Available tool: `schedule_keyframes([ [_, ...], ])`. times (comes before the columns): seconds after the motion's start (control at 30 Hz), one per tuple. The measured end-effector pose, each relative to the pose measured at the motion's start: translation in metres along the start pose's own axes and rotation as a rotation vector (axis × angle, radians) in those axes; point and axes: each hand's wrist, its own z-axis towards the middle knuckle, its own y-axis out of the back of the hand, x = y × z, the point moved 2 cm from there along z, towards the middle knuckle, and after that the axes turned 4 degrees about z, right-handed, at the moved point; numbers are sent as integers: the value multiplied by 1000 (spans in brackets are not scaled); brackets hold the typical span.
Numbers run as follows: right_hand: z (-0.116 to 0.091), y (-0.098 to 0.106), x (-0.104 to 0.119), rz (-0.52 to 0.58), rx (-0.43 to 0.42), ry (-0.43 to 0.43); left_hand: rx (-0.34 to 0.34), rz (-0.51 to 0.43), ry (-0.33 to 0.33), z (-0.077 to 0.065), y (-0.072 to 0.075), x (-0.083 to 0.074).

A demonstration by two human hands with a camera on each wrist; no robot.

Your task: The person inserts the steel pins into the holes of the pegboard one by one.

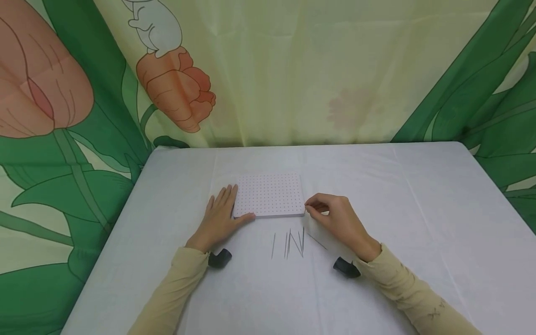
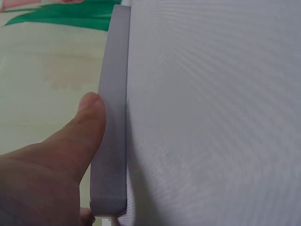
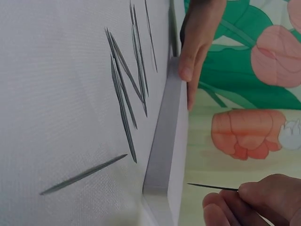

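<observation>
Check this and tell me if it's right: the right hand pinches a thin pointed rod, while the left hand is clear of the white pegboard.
Not quite: the left hand is not clear of the white pegboard; the left wrist view shows its thumb against the pegboard's edge. The right hand does pinch a thin pointed rod.

Needle (image 3: 211,187) partly hidden by fingers (image 3: 263,193)
</observation>
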Motion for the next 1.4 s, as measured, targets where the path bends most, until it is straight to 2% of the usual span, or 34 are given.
schedule_keyframes([
  [0.27, 7, 1, -3, 23, -24, 5, -2, -9, -3, 1, -1, 1],
  [1.1, 27, -11, -16, 0, -40, -2, 11, 6, 4, 3, -2, 2],
  [1.4, 31, -15, -19, 7, -17, -57, 2, -8, -13, 2, -1, 2],
])
